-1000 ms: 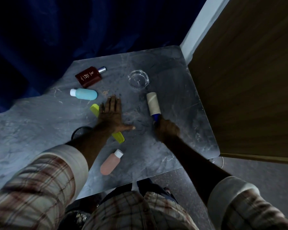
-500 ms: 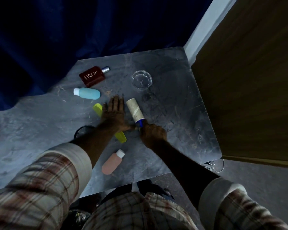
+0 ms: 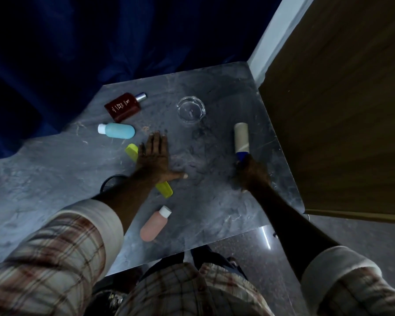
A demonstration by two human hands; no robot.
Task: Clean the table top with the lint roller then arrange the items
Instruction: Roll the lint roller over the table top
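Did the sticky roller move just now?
Yes. The lint roller slid right, away from the flat left hand. Half a second ago it lay beside that hand; now it is below and right of the glass dish, gripped by the right hand.

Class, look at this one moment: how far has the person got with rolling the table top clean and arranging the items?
Done: nothing looks finished. In hand: the right hand grips the lint roller on the table top, while the left hand lies flat over the yellow comb. Left: specks remain near the glass dish, and the brown bottle, blue bottle and pink bottle lie scattered, unarranged.
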